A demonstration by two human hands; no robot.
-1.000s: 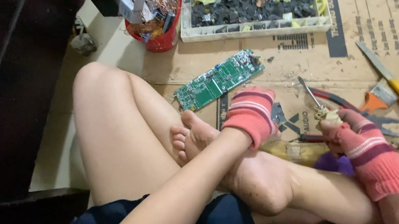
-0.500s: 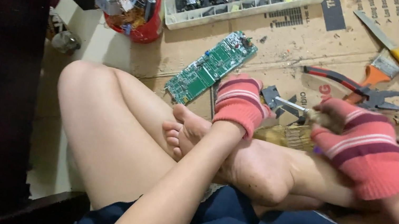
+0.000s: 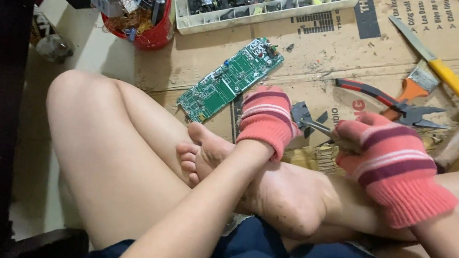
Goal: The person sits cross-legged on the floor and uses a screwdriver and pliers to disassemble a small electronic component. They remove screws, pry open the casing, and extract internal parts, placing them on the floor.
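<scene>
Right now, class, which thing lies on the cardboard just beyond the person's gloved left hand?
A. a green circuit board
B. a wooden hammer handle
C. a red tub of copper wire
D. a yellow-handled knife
A: the long green circuit board lies flat on the brown cardboard sheet right beside the left hand in its pink striped knitted glove; the other things lie farther off.

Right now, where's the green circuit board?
Head view: the green circuit board lies on the cardboard, left of the left hand, just below the white tray.
</scene>
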